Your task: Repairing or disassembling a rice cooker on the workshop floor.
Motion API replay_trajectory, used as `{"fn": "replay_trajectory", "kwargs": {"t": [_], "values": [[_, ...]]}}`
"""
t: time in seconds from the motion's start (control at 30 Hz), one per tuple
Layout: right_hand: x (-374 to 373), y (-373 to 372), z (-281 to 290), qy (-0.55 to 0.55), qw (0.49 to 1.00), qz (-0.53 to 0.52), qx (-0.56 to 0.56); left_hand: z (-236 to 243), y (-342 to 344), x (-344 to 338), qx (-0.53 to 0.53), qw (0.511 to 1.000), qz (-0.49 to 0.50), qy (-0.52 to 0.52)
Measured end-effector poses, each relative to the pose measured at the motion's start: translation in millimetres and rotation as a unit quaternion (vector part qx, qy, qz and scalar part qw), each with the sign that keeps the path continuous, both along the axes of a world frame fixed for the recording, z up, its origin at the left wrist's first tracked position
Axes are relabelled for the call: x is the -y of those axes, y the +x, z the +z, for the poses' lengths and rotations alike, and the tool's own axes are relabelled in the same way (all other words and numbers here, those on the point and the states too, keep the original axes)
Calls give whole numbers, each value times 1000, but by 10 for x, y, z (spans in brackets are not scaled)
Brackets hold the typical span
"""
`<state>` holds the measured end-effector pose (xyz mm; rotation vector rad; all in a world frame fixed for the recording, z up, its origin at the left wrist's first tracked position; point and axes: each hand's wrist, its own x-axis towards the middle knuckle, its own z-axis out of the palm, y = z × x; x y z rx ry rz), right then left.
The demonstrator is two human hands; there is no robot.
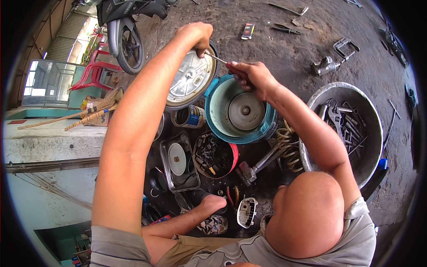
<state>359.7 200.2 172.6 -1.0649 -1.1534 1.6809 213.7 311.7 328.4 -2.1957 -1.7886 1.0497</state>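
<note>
My right hand (pixel 254 79) is closed around the dark red handle of a screwdriver (pixel 218 58), above the far rim of a teal tub (pixel 211 118). The screwdriver's thin shaft points left to my left hand (pixel 199 36). That hand's fingers are closed at the upper edge of a round silver lid (pixel 189 82) with a dark rim, and the shaft's tip meets them there. The lid is tilted, its ribbed inside showing. Inside the tub, which has a pale inner wall, lies a round grey metal disc (pixel 246 111) with a hub in its centre.
A big metal basin (pixel 378 133) of wrenches and sockets stands right. Near the tub are a hammer (pixel 250 172), coil springs (pixel 291 153), a paint can (pixel 195 116), a bowl of dark parts (pixel 213 155) and a tray (pixel 189 181). Pliers (pixel 287 29) lie beyond; a motorbike (pixel 126 40) stands far left.
</note>
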Motion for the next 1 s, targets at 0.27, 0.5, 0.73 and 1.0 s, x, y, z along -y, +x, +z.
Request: {"fn": "replay_trajectory", "kwargs": {"t": [0.27,0.5,0.73,1.0], "values": [[168,-62,102,294,926,-117,208,40,-7,-36,-8,999,4,-39],[75,-82,12,79,995,-55,25,24,18,-35,3,1000,5,-25],[-52,-21,-136,-242,918,76,-304,32,54,-9,1,999,15,-30],[115,-48,55,236,961,-87,117,27,52,-40,-6,999,22,-43]]}}
